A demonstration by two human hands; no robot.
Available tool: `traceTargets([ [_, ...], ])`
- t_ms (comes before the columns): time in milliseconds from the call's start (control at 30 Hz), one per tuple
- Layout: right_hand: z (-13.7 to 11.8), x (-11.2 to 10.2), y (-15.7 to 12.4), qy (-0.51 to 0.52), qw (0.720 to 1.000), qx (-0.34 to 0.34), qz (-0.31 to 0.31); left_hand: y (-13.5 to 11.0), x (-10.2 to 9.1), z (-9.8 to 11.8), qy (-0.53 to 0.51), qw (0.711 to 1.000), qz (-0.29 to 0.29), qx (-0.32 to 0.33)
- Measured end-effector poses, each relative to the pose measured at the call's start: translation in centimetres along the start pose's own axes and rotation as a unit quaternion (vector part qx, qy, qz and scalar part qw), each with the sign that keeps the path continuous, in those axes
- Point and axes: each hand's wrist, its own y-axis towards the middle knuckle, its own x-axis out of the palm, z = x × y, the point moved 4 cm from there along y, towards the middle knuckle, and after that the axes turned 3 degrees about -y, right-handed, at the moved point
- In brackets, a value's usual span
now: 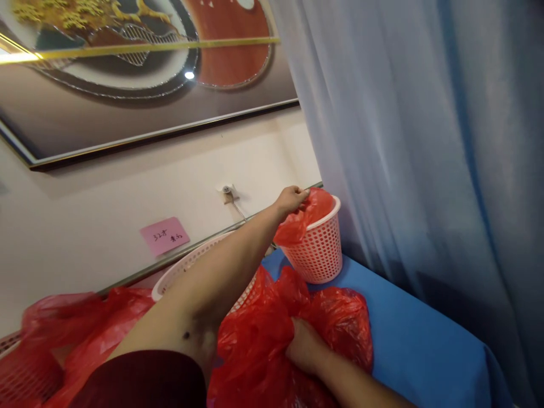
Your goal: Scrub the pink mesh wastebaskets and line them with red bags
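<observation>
The left grip (292, 199) pinches a red plastic bag (322, 205) draped over the round pink perforated basket (321, 249) beside it; the right grip (306, 347) clutches crumpled red plastic film (255, 334), likely light, slippery, best held bunched.

Landmark: small pink basket (317, 252). Your passage: over the blue tablecloth (420, 334), front-right of it. Obstacles: curtain (403, 141) on its right; red plastic (255, 340) in front; your left forearm (225, 263) and larger basket (170, 275) leftward; wall (272, 147) behind.
</observation>
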Motion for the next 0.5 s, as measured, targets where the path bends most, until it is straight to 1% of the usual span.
traceTargets([
  [67, 0.1, -0.1, -0.1, 0.0, 1.0, 0.004, 0.005, -1.1, 0.1, -0.5, 0.021, 1.0, 0.002, 0.012],
  [133, 0.2, -0.1, -0.1, 0.003, 1.0, 0.005, 0.006, -2.5, 0.0, -1.2, 0.063, 0.997, -0.017, 0.039],
  [200, 0.3, 0.0, -0.2, 0.009, 1.0, 0.004, 0.008, -4.3, -0.2, -2.0, 0.163, 0.981, -0.057, 0.088],
  [233, 0.4, 0.0, -0.2, 0.012, 1.0, 0.004, 0.009, -5.3, -0.3, -2.5, 0.231, 0.963, -0.072, 0.115],
  [267, 0.4, 0.0, -0.2, 0.014, 1.0, 0.004, 0.012, -6.2, -0.5, -2.9, 0.304, 0.939, -0.075, 0.142],
  [300, 0.4, 0.0, -0.2, 0.014, 1.0, 0.002, 0.016, -7.0, -0.8, -3.4, 0.373, 0.912, -0.063, 0.161],
  [367, 0.5, 0.0, -0.2, 0.012, 1.0, -0.004, 0.024, -8.3, -1.6, -4.2, 0.469, 0.866, -0.017, 0.172],
  [433, 0.5, 0.0, -0.2, 0.01, 0.999, -0.014, 0.027, -9.2, -2.4, -5.0, 0.517, 0.84, 0.02, 0.164],
  [500, 0.6, 0.0, -0.2, 0.009, 0.999, -0.023, 0.026, -9.7, -3.1, -5.7, 0.534, 0.831, 0.036, 0.148],
])
